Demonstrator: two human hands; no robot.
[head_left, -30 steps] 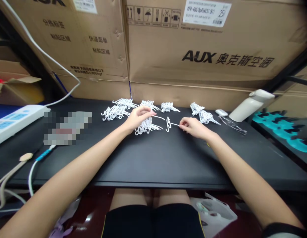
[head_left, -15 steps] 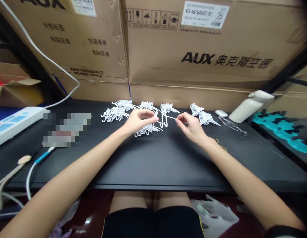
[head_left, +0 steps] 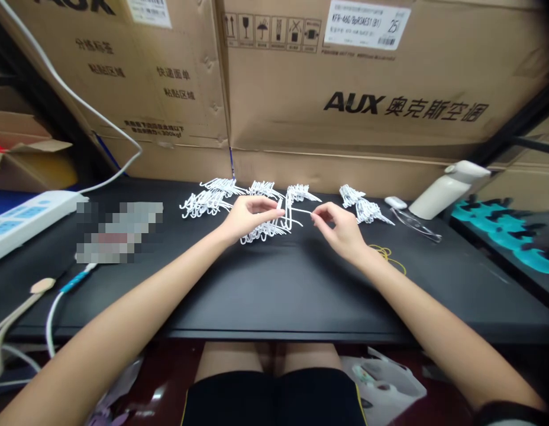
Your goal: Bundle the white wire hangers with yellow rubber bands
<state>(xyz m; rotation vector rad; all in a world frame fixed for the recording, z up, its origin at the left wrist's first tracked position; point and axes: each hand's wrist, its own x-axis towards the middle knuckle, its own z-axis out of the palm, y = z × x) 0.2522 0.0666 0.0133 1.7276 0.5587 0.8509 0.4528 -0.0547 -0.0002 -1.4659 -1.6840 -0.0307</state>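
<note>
My left hand (head_left: 252,218) pinches small white wire hooks (head_left: 288,218) above the black table (head_left: 274,296). My right hand (head_left: 339,229) is closed on the right end of a thin white wire that runs across from the held hooks. Below and beside my left hand lies a pile of white hooks (head_left: 263,232). More piles of white hooks sit behind it, at the left (head_left: 206,203), in the middle (head_left: 262,189) and just right of that (head_left: 303,193). Two bundles (head_left: 367,212) lie beyond my right hand.
Yellow rubber bands (head_left: 387,255) lie near my right forearm. Glasses (head_left: 416,225), a white case (head_left: 395,203) and a cream bottle (head_left: 447,190) are at the right, near turquoise parts (head_left: 505,236). At left are a power strip (head_left: 35,219) and blurred-out object (head_left: 119,232). Cartons (head_left: 274,124) stand behind.
My right hand has moved slightly left and down, uncovering more of the yellow bands. The held white hooks have shifted slightly left, and the wire now slants differently.
</note>
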